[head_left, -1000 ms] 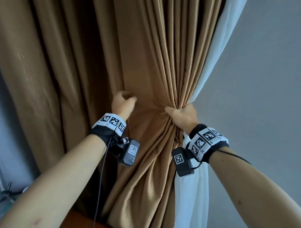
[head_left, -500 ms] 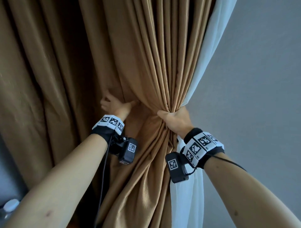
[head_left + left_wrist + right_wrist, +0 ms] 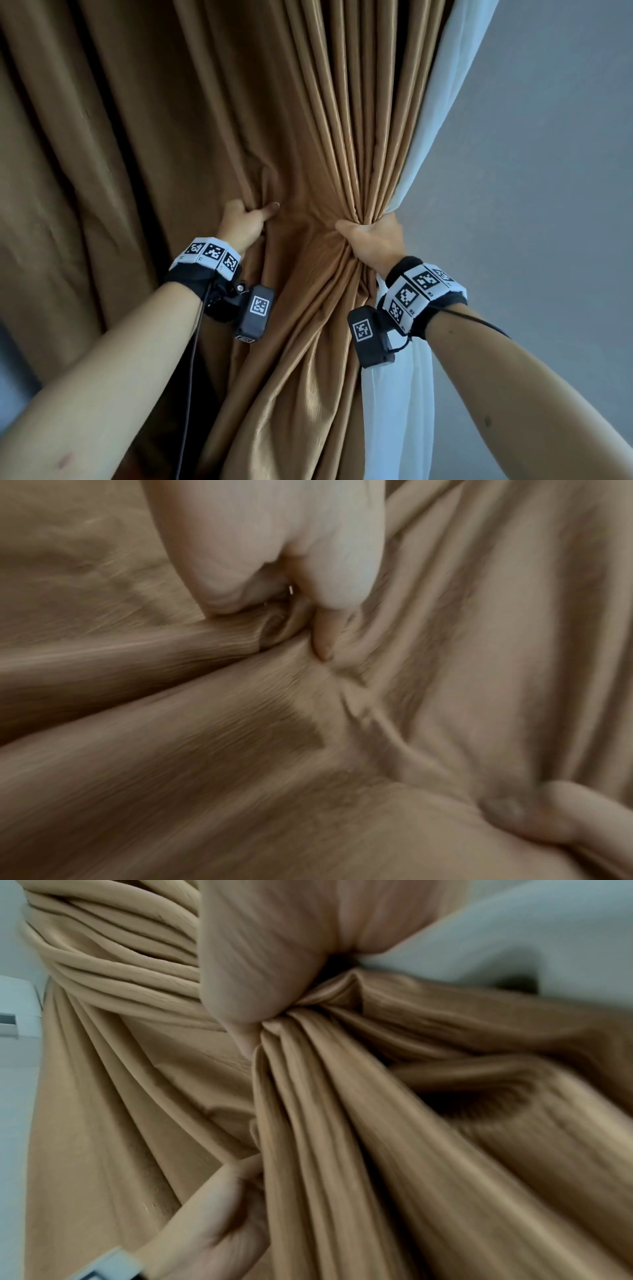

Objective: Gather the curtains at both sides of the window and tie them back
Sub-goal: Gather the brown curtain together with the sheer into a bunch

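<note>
One brown curtain [image 3: 308,137] was hung beside a grey wall [image 3: 548,171], its pleats bunched at mid-height by the right hand [image 3: 371,241], fingers closed round the gathered folds. A loose fold further left was pinched by the left hand [image 3: 245,224]. White sheer curtain [image 3: 394,394] was caught along the right edge, between bundle and wall. Ungathered cloth was spread leftward.

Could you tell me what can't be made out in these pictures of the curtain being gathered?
- Tie-back: none shows in any view.
- Window: hidden in the head view behind the brown curtain and white sheer.
- Right hand fingers: wrapped behind the gathered bunch in the head view.
- Left hand grip: fingers buried in a fold; the left wrist view is motion-blurred.
- Curtain top and hem: cut off by the frame edges.
</note>
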### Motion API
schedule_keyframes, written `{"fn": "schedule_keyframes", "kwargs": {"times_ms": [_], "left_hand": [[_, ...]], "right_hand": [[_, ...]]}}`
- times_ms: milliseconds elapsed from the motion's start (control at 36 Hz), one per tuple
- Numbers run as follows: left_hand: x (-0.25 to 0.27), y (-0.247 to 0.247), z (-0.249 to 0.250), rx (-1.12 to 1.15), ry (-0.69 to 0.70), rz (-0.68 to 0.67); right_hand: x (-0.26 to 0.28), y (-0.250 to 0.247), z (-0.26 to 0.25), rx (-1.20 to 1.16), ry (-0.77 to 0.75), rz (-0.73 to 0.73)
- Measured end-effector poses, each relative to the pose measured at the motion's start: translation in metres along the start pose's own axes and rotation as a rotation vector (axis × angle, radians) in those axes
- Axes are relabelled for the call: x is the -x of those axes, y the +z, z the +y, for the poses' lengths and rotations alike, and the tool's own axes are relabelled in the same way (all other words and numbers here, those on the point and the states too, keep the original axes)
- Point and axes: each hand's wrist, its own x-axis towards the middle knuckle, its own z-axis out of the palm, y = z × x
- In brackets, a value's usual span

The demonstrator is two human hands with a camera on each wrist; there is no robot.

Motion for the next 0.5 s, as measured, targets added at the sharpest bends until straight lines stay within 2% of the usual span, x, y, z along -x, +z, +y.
{"fn": "schedule_keyframes", "kwargs": {"times_ms": [111, 250, 361, 500], "left_hand": [[0.011, -0.017, -0.002, -0.052, -0.019, -0.078], [0.036, -0.028, 0.009, 0.049, -0.115, -0.22], [0.059, -0.016, 0.02, 0.172, -0.177, -0.281], [0.077, 0.019, 0.028, -0.088, -0.111, -0.286]], "right_hand": [[0.001, 0.006, 0.0, -0.015, -0.01, -0.017], [0.005, 0.008, -0.002, -0.045, -0.003, -0.083], [0.011, 0.01, -0.004, -0.053, 0.0, -0.114], [0.02, 0.01, -0.007, -0.055, -0.012, -0.171]]}}
